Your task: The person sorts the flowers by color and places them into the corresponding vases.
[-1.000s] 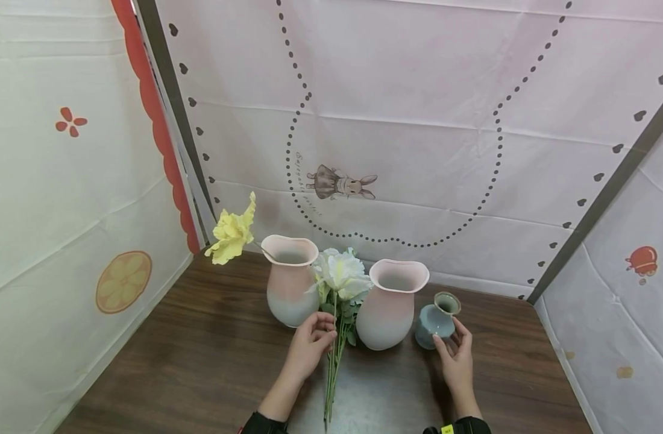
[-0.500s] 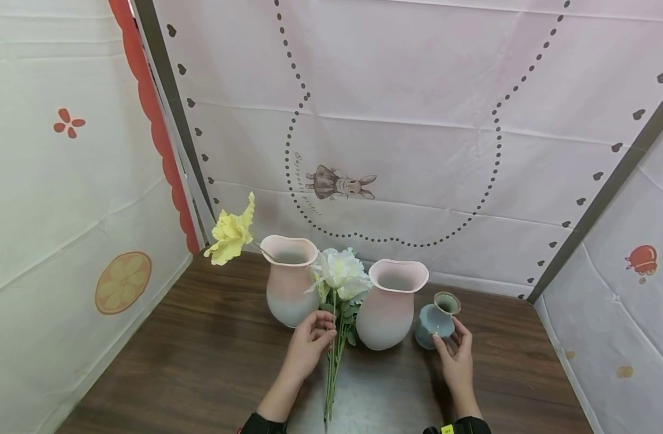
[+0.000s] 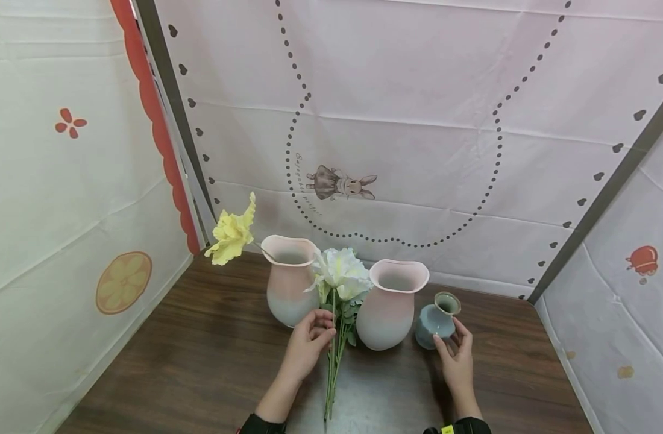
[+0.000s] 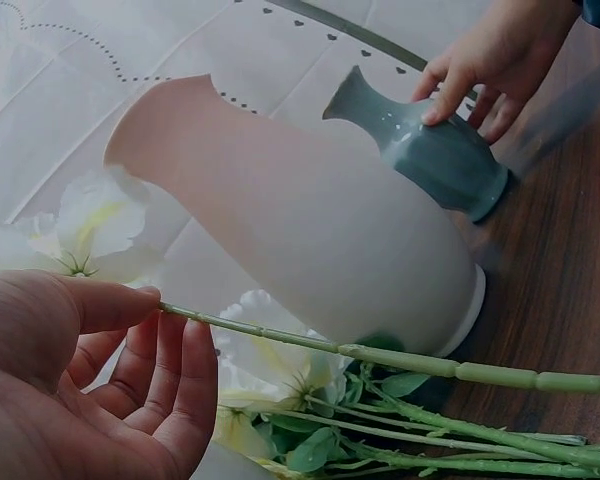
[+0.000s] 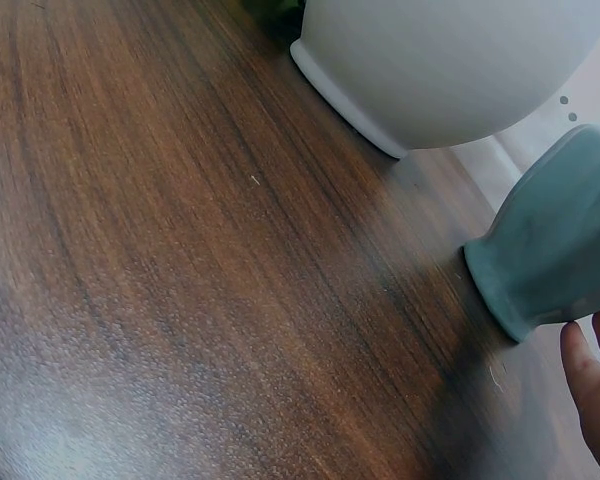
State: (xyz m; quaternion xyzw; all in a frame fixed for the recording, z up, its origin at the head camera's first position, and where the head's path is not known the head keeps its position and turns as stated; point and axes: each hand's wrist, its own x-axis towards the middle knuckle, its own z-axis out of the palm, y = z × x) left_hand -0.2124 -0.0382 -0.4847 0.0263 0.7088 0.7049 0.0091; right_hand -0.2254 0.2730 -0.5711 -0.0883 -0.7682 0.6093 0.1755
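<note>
My left hand (image 3: 308,342) pinches the thin green stem (image 4: 410,362) of a white flower (image 3: 340,267) between thumb and fingers. In the left wrist view the cut end of that stem points right, above a bundle of other stems (image 4: 480,435) with green leaves. My right hand (image 3: 458,360) grips a small blue-green vase (image 3: 430,325), thumb on the near side and fingers round its right side. The vase stands on the table at the right; in the right wrist view my fingertips (image 5: 578,350) show beside its lower wall.
Between my hands stands a pink-and-white vase (image 3: 386,319). A matching vase (image 3: 290,292) at the left holds a yellow flower (image 3: 231,238) leaning out leftward. Printed cloth walls (image 3: 407,150) enclose the dark wooden table (image 3: 201,361) behind and at both sides.
</note>
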